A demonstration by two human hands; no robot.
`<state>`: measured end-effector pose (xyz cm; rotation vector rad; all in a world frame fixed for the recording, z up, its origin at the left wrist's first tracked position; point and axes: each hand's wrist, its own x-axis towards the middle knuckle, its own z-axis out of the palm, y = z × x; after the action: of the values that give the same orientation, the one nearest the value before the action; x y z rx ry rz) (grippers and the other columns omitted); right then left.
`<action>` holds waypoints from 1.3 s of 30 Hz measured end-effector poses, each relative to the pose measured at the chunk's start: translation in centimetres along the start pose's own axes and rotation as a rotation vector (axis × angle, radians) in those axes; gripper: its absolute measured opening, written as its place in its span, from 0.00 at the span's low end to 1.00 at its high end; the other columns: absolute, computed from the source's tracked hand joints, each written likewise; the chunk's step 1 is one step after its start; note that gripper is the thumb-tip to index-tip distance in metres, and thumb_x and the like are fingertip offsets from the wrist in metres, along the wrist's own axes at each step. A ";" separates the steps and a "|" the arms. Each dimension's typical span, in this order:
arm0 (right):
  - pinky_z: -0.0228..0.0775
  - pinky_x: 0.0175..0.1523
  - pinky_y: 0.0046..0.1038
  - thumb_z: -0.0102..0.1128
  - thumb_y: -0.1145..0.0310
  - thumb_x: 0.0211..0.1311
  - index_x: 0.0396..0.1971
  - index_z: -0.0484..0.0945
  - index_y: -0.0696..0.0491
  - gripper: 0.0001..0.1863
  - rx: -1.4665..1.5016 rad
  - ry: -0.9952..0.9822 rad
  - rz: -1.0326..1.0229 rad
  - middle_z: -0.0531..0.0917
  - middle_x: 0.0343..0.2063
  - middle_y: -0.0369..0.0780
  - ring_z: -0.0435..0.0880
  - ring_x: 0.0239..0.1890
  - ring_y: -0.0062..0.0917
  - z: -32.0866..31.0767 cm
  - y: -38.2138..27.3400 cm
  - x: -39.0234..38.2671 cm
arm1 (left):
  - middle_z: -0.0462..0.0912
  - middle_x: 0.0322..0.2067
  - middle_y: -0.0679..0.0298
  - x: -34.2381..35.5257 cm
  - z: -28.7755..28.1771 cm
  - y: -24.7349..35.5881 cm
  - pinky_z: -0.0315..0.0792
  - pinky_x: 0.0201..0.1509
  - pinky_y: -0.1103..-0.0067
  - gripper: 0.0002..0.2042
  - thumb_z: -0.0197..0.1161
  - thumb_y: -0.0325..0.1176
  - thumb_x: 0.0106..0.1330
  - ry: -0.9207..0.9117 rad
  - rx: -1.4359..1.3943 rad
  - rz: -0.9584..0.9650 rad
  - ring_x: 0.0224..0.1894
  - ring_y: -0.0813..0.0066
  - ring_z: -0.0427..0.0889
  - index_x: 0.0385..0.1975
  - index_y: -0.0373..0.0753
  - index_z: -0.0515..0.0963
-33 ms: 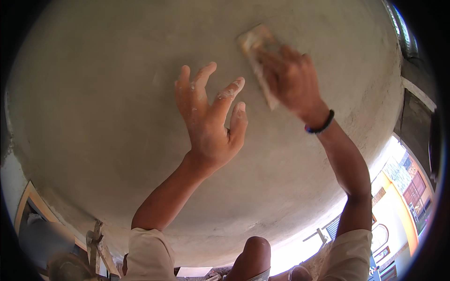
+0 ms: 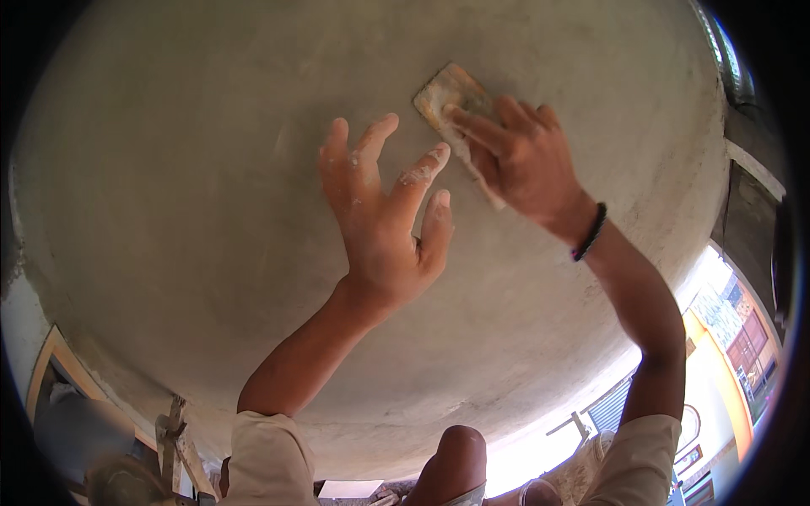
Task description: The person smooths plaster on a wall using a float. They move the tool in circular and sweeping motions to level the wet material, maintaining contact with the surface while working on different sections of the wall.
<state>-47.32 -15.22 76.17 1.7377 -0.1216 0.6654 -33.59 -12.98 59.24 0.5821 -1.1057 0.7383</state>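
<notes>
- The grey plastered ceiling (image 2: 211,169) fills nearly the whole view above you; its surface looks smooth, with faint darker patches and a rough edge at the far left.
- Your left arm rises from the lower edge, its pale rolled sleeve (image 2: 270,455) at the bottom, and your left hand (image 2: 384,228) is spread wide open against or just under the plaster; you hold nothing in it, and whether the fingertips actually touch the surface cannot be told. White plaster smears show on 2 or 3 of its fingers (image 2: 418,175).
- Your right arm comes up from the lower right, and your right hand (image 2: 523,160) presses flat on a small rectangular float (image 2: 443,93), fingers laid over its back, holding it against the ceiling.
- The float sits just right of your left hand's fingertips, tilted diagonally, its pale, plaster-caked upper corner sticking out beyond your fingers.
- A dark bead bracelet (image 2: 589,232) circles your right wrist.
- Bright daylight and an orange-trimmed building (image 2: 726,337) show at the lower right.
</notes>
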 end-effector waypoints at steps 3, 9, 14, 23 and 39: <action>0.73 0.33 0.41 0.60 0.65 0.62 0.46 0.84 0.49 0.13 -0.110 0.027 -0.058 0.80 0.25 0.47 0.81 0.25 0.42 0.0 7.6 1.5 | 0.61 0.62 0.45 -0.4 0.6 1.0 0.45 0.63 0.36 0.18 0.62 0.30 0.58 -0.041 -0.012 0.022 0.68 0.28 0.47 0.50 0.43 0.79; 0.75 0.34 0.39 0.59 0.61 0.64 0.47 0.83 0.48 0.14 -0.224 -0.062 0.290 0.84 0.27 0.50 0.83 0.29 0.43 0.8 14.2 0.9 | 0.57 0.65 0.42 -0.8 1.5 0.1 0.42 0.64 0.33 0.20 0.63 0.31 0.59 -0.104 0.072 -0.028 0.69 0.25 0.43 0.54 0.41 0.77; 0.60 0.32 0.28 0.60 0.67 0.62 0.55 0.81 0.41 0.20 0.017 -0.152 0.214 0.77 0.28 0.37 0.72 0.28 0.22 -0.5 -2.1 -19.1 | 0.54 0.67 0.43 -0.7 0.9 0.8 0.38 0.65 0.35 0.23 0.62 0.31 0.60 -0.197 0.118 -0.043 0.71 0.28 0.42 0.58 0.41 0.74; 0.63 0.24 0.26 0.63 0.69 0.59 0.50 0.83 0.47 0.18 -0.019 0.059 0.501 0.78 0.26 0.39 0.71 0.19 0.20 -0.8 5.9 -15.6 | 0.50 0.69 0.41 -2.1 4.1 4.5 0.35 0.65 0.34 0.26 0.62 0.32 0.60 -0.339 0.103 -0.060 0.72 0.29 0.38 0.61 0.38 0.71; 0.57 0.33 0.29 0.62 0.70 0.58 0.48 0.83 0.42 0.17 -0.072 -0.127 0.253 0.73 0.25 0.35 0.71 0.23 0.24 -3.7 1.8 -16.7 | 0.47 0.70 0.39 -3.4 3.5 5.2 0.30 0.67 0.36 0.28 0.61 0.34 0.61 -0.455 0.085 -0.032 0.73 0.30 0.36 0.63 0.38 0.68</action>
<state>-63.31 -16.68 69.99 1.7092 -0.4544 0.7246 -40.55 -13.10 57.60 0.8657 -1.4835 0.6423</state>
